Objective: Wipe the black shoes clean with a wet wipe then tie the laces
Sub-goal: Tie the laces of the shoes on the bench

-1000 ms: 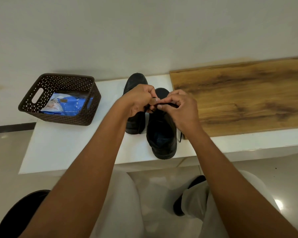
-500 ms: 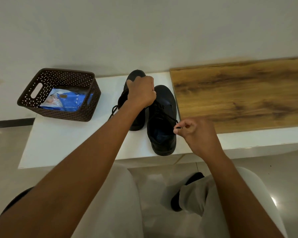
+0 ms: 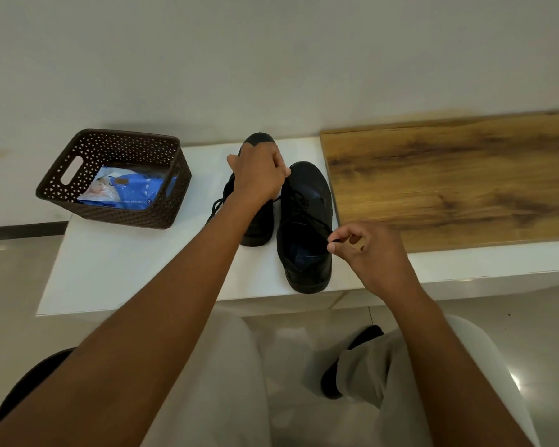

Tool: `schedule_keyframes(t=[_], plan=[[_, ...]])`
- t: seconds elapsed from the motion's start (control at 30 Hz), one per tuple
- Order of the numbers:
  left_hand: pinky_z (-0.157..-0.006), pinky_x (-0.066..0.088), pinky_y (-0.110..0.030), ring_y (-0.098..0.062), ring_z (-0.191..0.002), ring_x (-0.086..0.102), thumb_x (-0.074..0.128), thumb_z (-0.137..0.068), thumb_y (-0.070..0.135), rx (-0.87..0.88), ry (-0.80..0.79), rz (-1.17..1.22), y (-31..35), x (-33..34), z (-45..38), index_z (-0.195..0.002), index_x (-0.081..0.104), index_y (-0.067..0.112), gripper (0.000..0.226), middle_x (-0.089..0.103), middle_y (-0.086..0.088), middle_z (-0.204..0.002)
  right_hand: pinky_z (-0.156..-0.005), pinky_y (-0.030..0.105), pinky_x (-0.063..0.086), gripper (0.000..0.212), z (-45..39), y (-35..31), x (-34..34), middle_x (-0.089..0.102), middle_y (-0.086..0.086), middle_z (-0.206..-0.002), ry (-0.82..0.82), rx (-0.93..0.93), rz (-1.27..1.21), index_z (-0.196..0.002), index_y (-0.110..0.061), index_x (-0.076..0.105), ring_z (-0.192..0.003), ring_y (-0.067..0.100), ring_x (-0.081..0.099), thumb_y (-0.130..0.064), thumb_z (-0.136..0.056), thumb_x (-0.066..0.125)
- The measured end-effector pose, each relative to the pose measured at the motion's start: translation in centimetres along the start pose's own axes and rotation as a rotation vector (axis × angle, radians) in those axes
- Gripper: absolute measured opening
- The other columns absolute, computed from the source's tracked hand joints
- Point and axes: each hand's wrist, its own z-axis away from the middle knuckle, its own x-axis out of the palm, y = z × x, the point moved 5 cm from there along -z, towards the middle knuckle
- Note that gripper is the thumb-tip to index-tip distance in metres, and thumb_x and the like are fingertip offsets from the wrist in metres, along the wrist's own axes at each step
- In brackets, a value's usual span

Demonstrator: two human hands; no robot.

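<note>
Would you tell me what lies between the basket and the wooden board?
In the head view, the two black shoes, side by side, with the left hand over them.

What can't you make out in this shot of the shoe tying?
- Head view: the left hand covers the left shoe, hiding its laces and what the fingers grip.
- Head view: the print on the blue wipes pack in the basket is too small.
- Head view: the wooden board is cut off at the right edge.

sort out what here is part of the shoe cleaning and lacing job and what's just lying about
Job: pair of black lace-up shoes; black lace end pinched by right hand; left hand; blue wet wipe pack.

Lying about: brown perforated plastic basket; wooden board.
</note>
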Motion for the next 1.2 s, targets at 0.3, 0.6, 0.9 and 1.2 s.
schedule_keyframes(t=[0.3,0.6,0.9,1.2], plan=[[-0.081,0.054,-0.03,0.0,-0.075,0.058,0.071,-0.081,0.023,-0.033,0.105,0.242,-6.0,-6.0,1.5,-0.089,0.069,0.023,0.008,0.067,0.013,-0.087,-0.07,0.011,0.045,0.015,-1.2,-2.7,0.4,0.066,-0.014,-0.088,0.153,-0.082,-0.06,-0.095,-0.028,0.07,-0.081,0.003,0.059,-0.033,-0.087,0.081],[-0.067,0.048,-0.015,-0.004,-0.076,0.061,0.073,-0.082,0.022,0.009,0.039,0.213,-8.9,-6.5,2.3,-0.093,0.07,0.019,0.012,0.068,0.008,-0.089,-0.069,0.019,0.053,0.012,-8.0,-9.3,3.9,0.067,-0.011,-0.08,0.147,-0.238,0.02,-0.095,-0.023,0.069,-0.071,0.006,0.062,-0.031,-0.091,0.077],[-0.07,0.054,-0.023,-0.006,-0.076,0.063,0.075,-0.075,0.021,0.022,-0.052,0.077,-9.0,-4.7,0.2,-0.093,0.069,0.02,0.019,0.067,0.007,-0.085,-0.075,0.028,0.051,0.02,-12.8,-10.5,8.1,0.073,-0.004,-0.093,0.034,-0.129,0.328,-0.099,-0.021,0.075,-0.085,0.017,0.068,-0.035,-0.085,0.079],[-0.073,0.057,-0.024,-0.008,-0.077,0.067,0.069,-0.082,0.015,0.054,-0.052,0.001,-9.1,-4.9,0.7,-0.097,0.075,0.02,0.017,0.073,0.004,-0.091,-0.066,0.033,0.058,0.014,-12.2,-11.4,8.4,0.072,0.007,-0.074,0.038,-0.199,0.424,-0.084,-0.01,0.075,-0.068,0.023,0.068,-0.024,-0.086,0.072]])
